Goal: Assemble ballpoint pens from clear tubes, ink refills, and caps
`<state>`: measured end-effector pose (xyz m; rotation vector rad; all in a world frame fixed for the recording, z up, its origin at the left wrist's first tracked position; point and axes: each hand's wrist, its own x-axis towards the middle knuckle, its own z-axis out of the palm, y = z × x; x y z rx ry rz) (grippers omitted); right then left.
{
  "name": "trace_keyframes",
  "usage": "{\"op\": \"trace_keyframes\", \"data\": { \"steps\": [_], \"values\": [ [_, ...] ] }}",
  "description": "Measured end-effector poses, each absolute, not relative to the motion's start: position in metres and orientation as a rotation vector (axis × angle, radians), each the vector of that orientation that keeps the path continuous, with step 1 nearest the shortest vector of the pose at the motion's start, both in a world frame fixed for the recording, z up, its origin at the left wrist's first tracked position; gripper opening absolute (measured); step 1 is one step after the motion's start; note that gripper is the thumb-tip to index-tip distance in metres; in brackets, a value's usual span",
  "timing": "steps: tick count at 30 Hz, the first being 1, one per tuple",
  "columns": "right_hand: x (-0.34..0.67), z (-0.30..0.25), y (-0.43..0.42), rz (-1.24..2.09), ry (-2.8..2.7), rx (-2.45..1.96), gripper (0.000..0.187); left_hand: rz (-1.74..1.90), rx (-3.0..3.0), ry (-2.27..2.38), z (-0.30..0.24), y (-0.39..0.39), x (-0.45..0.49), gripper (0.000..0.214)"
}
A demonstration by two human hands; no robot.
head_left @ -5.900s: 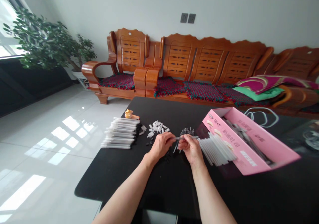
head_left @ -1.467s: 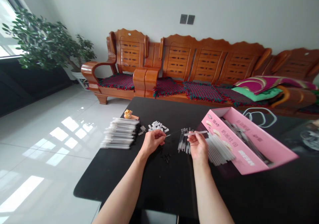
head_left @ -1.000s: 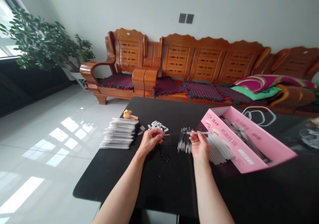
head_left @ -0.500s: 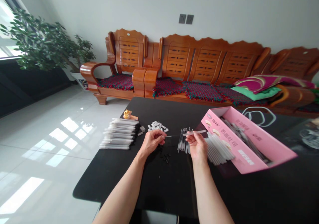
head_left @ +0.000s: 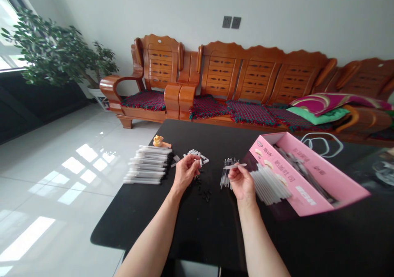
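Note:
My right hand [head_left: 242, 182] pinches a whitish pen barrel [head_left: 235, 166], held almost level above a row of thin pen refills [head_left: 225, 179]. To the left, my left hand [head_left: 185, 172] has thumb and fingertips closed beside a pile of white pen caps [head_left: 203, 159]; what lies between the fingertips is too small to make out. Small black pieces [head_left: 205, 195] are scattered on the table just right of that hand. Beside my right hand lies a row of translucent empty barrels [head_left: 271, 184]. A stack of white pens with black ends [head_left: 146, 165] is at the table's left.
A pink box [head_left: 295, 182] holding dark grey items stands on the black table [head_left: 203, 236] at the right. Behind the pens sits a small yellow figurine [head_left: 158, 140]. A white cord loop [head_left: 326, 145] lies beyond the box. A wooden sofa [head_left: 221, 72] runs along the wall.
My left hand has tilted its fingers up and moved slightly towards the caps; the thin stick at its fingertips no longer shows. My right hand has shifted a little left with the barrel.

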<state>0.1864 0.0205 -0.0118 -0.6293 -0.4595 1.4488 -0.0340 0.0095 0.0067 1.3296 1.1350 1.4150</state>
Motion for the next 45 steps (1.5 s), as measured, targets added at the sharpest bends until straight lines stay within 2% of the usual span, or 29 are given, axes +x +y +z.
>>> {"op": "trace_keyframes", "data": {
  "steps": [5,12,17,20,23,29,45],
  "values": [
    [0.189,-0.009,0.020,1.456,-0.372,-0.564,0.006,1.408,1.674,1.546,0.007,0.012,-0.049,0.012],
    [0.182,-0.009,0.017,1.445,-0.454,-0.629,0.004,0.912,2.095,1.718,-0.003,0.010,-0.034,0.015],
    [0.182,-0.011,0.018,1.461,-0.457,-0.624,0.005,0.854,2.099,1.786,-0.006,0.011,-0.030,0.010],
    [0.181,-0.012,0.019,1.449,-0.498,-0.646,0.004,1.047,1.966,1.688,-0.005,0.011,-0.028,0.007],
    [0.178,-0.012,0.018,1.419,-0.569,-0.679,0.011,1.211,1.677,1.394,-0.005,0.012,-0.025,0.011],
    [0.169,-0.009,0.016,1.358,-0.648,-0.771,0.021,1.226,1.205,0.992,-0.003,0.014,-0.019,0.029],
    [0.165,-0.010,0.014,1.350,-0.795,-0.830,0.022,1.198,1.201,0.955,-0.001,0.011,-0.018,0.031]
  ]
}}
